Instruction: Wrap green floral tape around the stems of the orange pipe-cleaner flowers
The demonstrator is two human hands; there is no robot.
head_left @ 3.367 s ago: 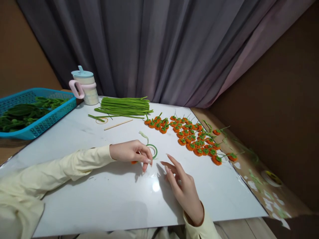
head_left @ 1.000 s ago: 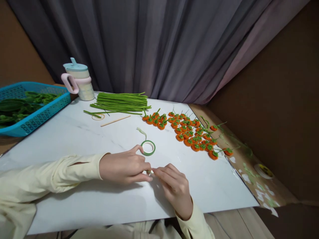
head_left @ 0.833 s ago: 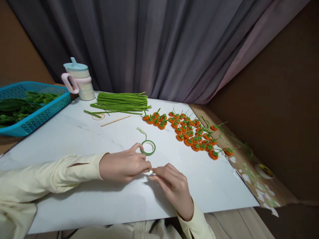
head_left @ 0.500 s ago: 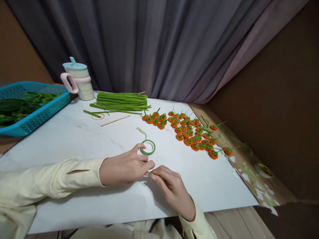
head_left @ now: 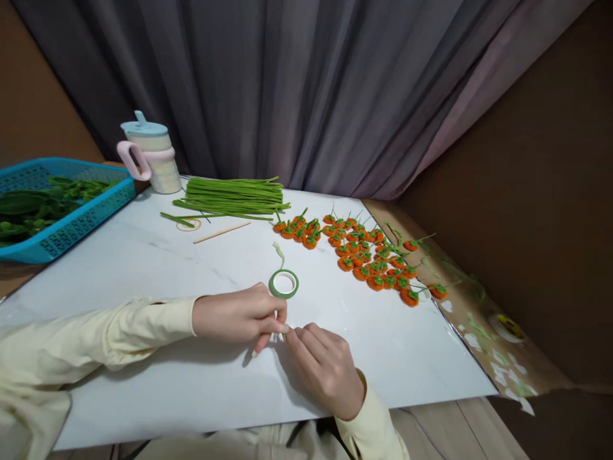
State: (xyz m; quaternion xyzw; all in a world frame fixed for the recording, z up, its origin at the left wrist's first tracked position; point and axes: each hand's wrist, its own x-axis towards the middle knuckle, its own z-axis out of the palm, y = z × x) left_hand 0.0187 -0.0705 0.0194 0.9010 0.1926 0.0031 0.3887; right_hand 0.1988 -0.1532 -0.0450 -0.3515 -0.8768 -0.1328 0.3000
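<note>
My left hand [head_left: 245, 315] is closed, its thumb and forefinger pinched together over the middle of the table. Its fingertips meet those of my right hand [head_left: 325, 365], which is also closed in a pinch. Whatever lies between them is almost wholly hidden; only a thin sliver shows. Just beyond my left hand lies a roll of green tape [head_left: 272, 289], flat on the table, with its loose crumpled end stretching away from me. Farther off to the right are many small orange crocheted pumpkin-like pieces [head_left: 376, 281] with green tops and thin stems.
Green pipe cleaners [head_left: 234, 195] lie bundled at the back, near a wooden stick [head_left: 221, 232] and a rubber band [head_left: 188, 225]. A lidded cup [head_left: 165, 172] and a blue basket [head_left: 96, 214] of green leafy pieces stand left. Paper scraps [head_left: 500, 372] litter the right side.
Both hands have come together since the earliest frame and now pinch at one spot. My left forefinger has left the tape roll, whose loose end has swung slightly right.
</note>
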